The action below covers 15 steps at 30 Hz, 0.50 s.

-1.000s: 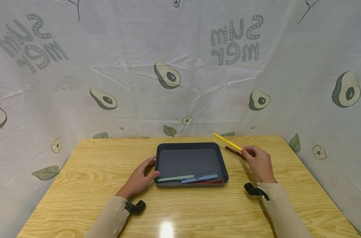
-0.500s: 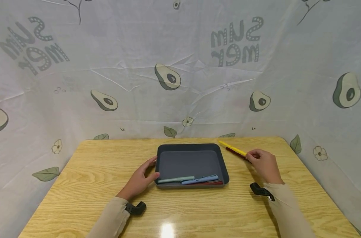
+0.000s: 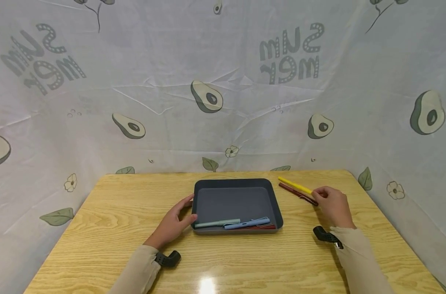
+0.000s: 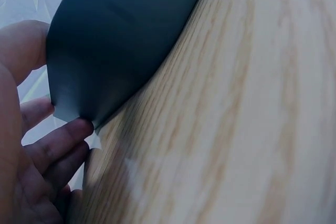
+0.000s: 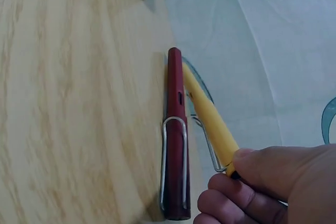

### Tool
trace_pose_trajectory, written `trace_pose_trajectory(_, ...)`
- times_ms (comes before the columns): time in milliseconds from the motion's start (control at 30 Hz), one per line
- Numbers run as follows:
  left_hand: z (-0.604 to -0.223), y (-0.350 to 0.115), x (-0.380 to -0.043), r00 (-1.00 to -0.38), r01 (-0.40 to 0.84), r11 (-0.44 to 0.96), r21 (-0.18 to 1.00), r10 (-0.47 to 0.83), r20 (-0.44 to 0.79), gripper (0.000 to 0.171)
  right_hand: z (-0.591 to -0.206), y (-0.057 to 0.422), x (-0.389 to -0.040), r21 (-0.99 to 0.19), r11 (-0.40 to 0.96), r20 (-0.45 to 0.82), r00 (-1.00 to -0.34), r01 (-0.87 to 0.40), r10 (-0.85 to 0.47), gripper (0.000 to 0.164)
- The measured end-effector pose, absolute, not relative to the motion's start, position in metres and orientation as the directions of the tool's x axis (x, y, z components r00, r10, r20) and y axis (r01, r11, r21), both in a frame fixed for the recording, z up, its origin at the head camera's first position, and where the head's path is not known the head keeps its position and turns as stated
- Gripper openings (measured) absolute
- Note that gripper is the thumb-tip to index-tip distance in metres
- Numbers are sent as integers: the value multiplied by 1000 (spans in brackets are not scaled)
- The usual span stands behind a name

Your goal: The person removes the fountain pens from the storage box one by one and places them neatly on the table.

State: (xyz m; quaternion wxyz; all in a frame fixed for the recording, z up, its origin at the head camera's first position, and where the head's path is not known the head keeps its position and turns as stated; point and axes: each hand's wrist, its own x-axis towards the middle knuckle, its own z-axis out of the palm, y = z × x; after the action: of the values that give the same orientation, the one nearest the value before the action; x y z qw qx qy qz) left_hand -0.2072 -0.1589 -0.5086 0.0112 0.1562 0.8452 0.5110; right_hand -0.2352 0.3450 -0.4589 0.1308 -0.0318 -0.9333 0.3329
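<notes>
My right hand (image 3: 332, 204) pinches the clip end of a yellow pen (image 3: 294, 184) between thumb and fingers. In the right wrist view the pen's wire clip shows beside the fingertips. A dark red pen (image 5: 177, 129) with a wire clip lies on the table just beside and nearly parallel to the yellow one. My left hand (image 3: 173, 222) holds the left side of a dark grey tray (image 3: 276, 202), thumb at the rim near the front corner. Along the tray's front wall lie a pale green pen (image 3: 215, 223), a light blue pen (image 3: 246, 223) and a red pen (image 3: 257, 227), partly covered by the blue one.
The wooden table (image 3: 245, 261) ends at the back against a hanging cloth (image 3: 164, 134) printed with avocados. Both wrists wear black camera mounts.
The right hand has moved right and towards me with the yellow pen, lowering it from above the dark red pen to alongside it. The left hand and tray stay put.
</notes>
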Motion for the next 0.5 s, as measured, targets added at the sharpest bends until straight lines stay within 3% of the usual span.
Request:
trace_pose_trajectory(333, -507, -158, -206, -952, 253, 421, 871, 270, 146, 69, -466, 346, -236, -533, 844, 329, -935, -68, 133, 23)
trace_pose_trajectory(500, -506, -158, -206, -954, 246, 408, 879, 263, 145, 70, -469, 347, -235, -509, 858, 319, -941, -68, 115, 25)
